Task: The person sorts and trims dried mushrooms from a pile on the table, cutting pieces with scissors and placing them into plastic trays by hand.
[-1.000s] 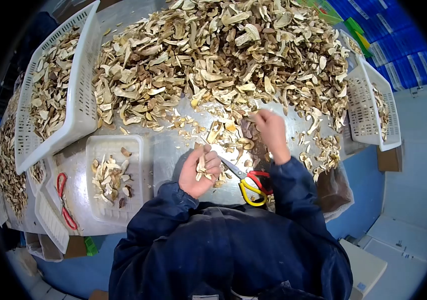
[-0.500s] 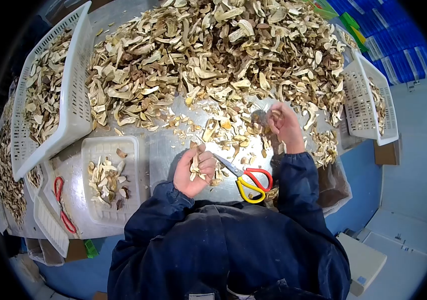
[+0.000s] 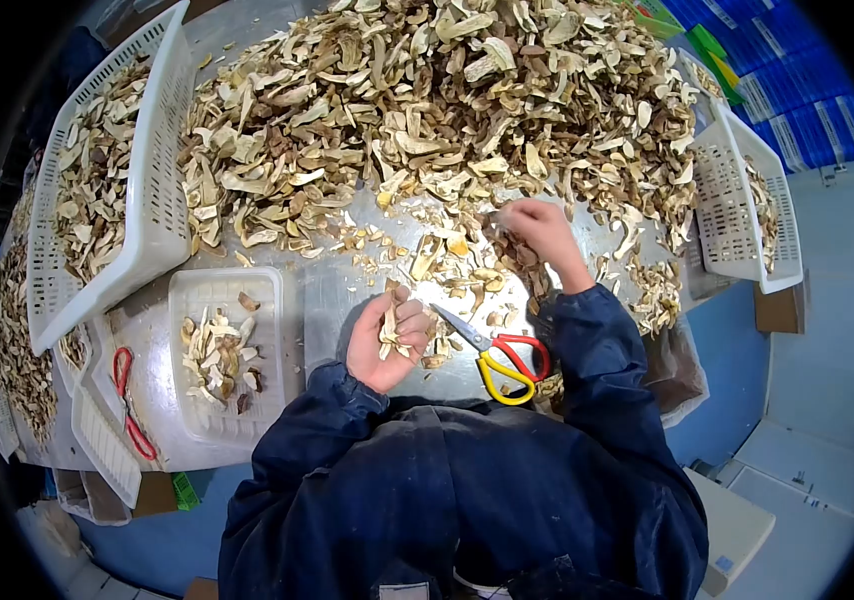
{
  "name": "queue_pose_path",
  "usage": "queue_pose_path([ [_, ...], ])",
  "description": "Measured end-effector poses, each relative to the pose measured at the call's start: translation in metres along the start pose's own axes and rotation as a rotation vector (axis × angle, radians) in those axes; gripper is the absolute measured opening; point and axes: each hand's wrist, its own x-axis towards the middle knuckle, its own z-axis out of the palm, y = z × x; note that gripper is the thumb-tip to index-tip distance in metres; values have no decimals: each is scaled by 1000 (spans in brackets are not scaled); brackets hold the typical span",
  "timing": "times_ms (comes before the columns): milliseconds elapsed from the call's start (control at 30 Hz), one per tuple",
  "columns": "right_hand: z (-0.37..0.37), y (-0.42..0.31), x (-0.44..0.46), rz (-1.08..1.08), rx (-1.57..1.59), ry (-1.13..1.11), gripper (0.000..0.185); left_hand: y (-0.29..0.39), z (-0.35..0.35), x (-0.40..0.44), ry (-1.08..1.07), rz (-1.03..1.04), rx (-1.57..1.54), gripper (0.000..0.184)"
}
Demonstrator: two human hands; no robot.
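Observation:
Dried mushroom slices lie in my left hand (image 3: 388, 340), its fingers curled round them. To the right and farther forward, my right hand (image 3: 545, 238) is closed above loose scraps at the near edge of the big mushroom pile (image 3: 427, 110); what its fingertips hold, if anything, is too small to tell. Scissors with one red and one yellow handle (image 3: 507, 369) rest on the metal table, their blades pointing toward my left hand. Small mushroom bits (image 3: 447, 255) are scattered between my hands.
A shallow white tray (image 3: 234, 425) with some slices is left of my left hand. Red-handled scissors (image 3: 130, 405) lie farther left. White perforated baskets with slices stand at the left (image 3: 159, 190) and right (image 3: 732, 215). Blue crates (image 3: 807, 100) are stacked at the upper right.
My right hand moved right and back out over the scraps, then left again, and is now palm down. My left hand has kept its slices and barely moved.

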Motion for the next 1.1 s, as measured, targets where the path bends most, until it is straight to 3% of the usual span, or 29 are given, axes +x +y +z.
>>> queue_pose_path([
  [33, -18, -1, -2, 316, 451, -83, 16, 0, -1, 0, -3, -7, -6, 13],
  [100, -31, -4, -2, 339, 734, -155, 15, 0, -2, 1, -7, -17, -11, 13],
  [233, 3, -16, 6, -9, -169, -88, 16, -2, 0, 0, -2, -23, -15, 13],
  [333, 23, -32, 3, -146, -808, -124, 19, -1, 0, -1, -4, 2, -10, 13],
  [433, 21, -28, 7, -119, -658, -166, 21, 1, 0, -3, -7, 17, -9, 13],
  [467, 16, -16, 10, -119, -460, -147, 23, 1, 0, -4, -7, 19, -11, 13],
  [567, -16, -7, 4, 351, 646, -263, 19, 3, -1, -5, -15, 21, -18, 14],
  [600, -20, -11, -1, 321, 890, -337, 17, 3, -2, -5, -11, 19, -18, 14],
  [700, -14, -20, -5, 214, 923, -364, 17, 3, -8, -1, -18, -10, -16, 14],
  [733, -10, -20, -1, 318, 687, -344, 17, 4, -14, 1, -36, -31, -18, 15],
  [833, 29, -29, 3, -358, -166, -146, 15, 0, -8, 0, 97, 34, 41, 16],
  [867, 31, -43, -1, -258, -401, -164, 14, -2, -4, -1, 172, 80, 72, 17],
  [1000, 47, -35, -7, -400, -740, -134, 18, -3, 1, -3, 178, 136, 251, 23],
  [1100, 46, -40, -17, -203, -530, -162, 15, 12, -14, 5, -51, 64, 372, 24],
])
